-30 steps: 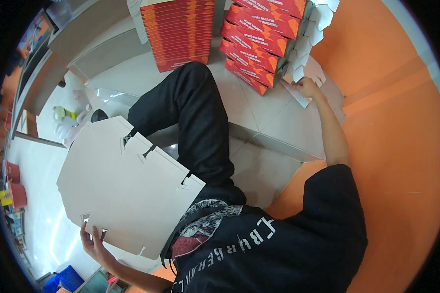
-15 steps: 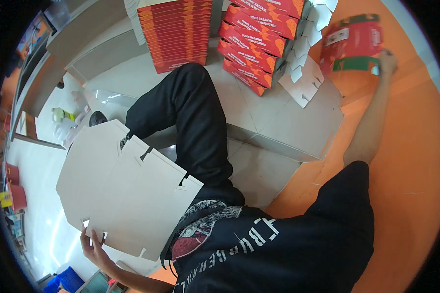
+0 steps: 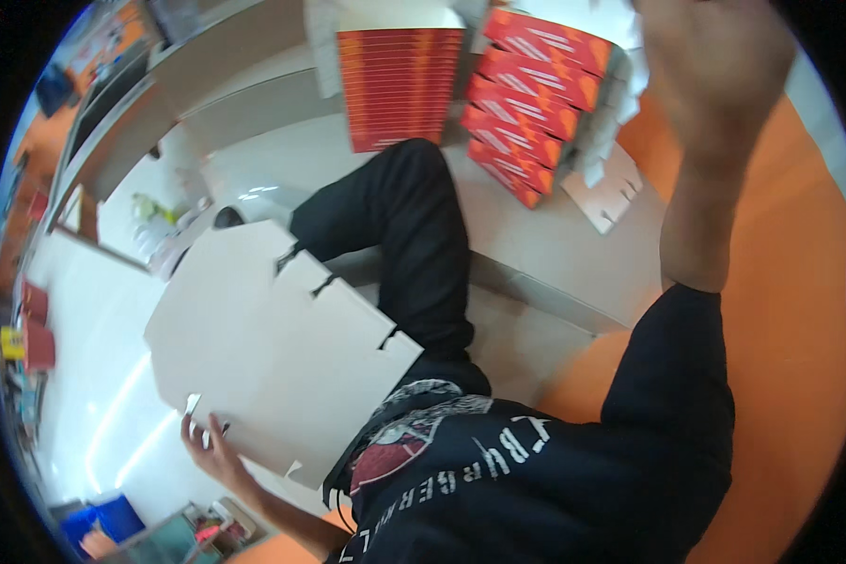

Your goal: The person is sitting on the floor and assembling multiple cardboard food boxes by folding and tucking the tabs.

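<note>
A flat, pale cardboard box blank (image 3: 273,338) with notched edges lies slantwise over my lap, its plain side up. My left hand (image 3: 214,453) grips its lower left edge, the fingertips at a cut-out slot there. My right hand (image 3: 719,70) is raised high at the upper right, large and smeared by motion. Its fingers run out of the top of the picture, so whether anything is in them is hidden. Left of it stands a leaning stack of red cartons (image 3: 536,103) with white flaps.
A taller stack of nested red cartons (image 3: 399,94) stands beyond my knee. Another pale cardboard piece (image 3: 606,193) lies on the tiled ledge (image 3: 573,254) below the leaning stack. An orange wall (image 3: 780,329) is on my right. Bottles (image 3: 155,221) and red buckets (image 3: 38,338) stand at the left.
My right hand has come up and closer from the orange wall side. The red and green carton it held there no longer shows. My left hand keeps its place on the blank.
</note>
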`<state>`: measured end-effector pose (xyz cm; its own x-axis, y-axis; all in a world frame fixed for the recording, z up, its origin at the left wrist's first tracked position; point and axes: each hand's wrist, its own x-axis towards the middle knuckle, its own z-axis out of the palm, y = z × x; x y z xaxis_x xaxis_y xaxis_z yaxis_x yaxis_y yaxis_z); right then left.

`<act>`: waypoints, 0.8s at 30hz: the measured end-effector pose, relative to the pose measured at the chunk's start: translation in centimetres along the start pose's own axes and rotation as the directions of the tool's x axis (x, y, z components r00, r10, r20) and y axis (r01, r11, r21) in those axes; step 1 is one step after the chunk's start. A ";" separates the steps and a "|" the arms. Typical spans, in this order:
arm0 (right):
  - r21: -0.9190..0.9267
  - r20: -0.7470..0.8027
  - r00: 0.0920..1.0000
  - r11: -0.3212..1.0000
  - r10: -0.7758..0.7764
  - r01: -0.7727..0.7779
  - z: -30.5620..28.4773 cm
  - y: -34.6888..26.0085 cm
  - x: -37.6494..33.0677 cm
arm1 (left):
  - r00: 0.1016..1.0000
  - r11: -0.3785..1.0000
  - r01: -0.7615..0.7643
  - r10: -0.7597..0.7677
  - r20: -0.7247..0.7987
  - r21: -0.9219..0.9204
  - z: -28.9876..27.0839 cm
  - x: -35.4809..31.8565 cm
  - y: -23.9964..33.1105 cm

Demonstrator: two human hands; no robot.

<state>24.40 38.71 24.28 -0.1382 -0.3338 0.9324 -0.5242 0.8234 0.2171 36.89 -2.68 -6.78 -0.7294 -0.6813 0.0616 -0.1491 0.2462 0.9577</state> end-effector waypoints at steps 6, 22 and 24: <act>0.572 0.331 0.788 0.775 -0.518 0.269 6.0 -10.9 -9.8 | 0.999 0.993 0.029 -0.031 -0.018 -0.118 0.0 -0.4 0.1; 0.476 0.615 0.763 0.679 0.196 -0.559 17.4 -12.2 -19.5 | 0.990 0.962 0.139 -0.132 0.042 -0.237 0.1 2.1 2.8; 0.189 0.939 0.262 0.301 0.225 -0.935 20.5 -12.0 -17.8 | 0.997 0.988 0.082 -0.081 0.018 -0.132 0.7 3.2 3.4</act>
<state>15.91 25.37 -0.81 -0.9426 -0.3332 0.0222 -0.1875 0.4734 -0.8606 33.56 -3.54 -3.48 -0.7270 -0.6863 -0.0208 -0.1192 0.0963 0.9882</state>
